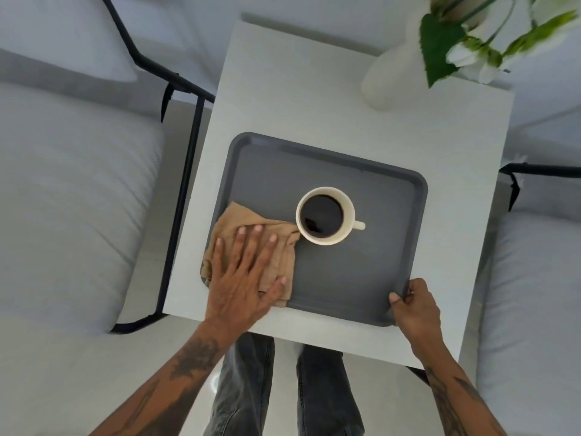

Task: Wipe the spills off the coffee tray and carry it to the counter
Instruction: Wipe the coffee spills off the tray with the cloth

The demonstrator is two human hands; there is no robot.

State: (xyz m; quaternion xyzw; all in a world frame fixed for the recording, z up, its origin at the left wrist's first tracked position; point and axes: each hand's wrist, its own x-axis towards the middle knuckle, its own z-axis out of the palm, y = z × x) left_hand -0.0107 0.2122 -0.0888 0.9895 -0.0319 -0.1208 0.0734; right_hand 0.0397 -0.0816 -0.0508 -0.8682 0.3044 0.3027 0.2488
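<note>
A dark grey tray lies on a white side table. A cream mug full of black coffee stands on the tray, its handle pointing right. My left hand presses flat, fingers spread, on a tan cloth over the tray's left part; the cloth's edge touches the mug. My right hand grips the tray's near right corner, thumb on the rim. No spill shows on the bare tray surface.
A white vase with green leaves and white flowers stands at the table's far right corner. Grey cushioned seats with black metal frames flank the table on both sides. My legs in dark jeans stand at the near edge.
</note>
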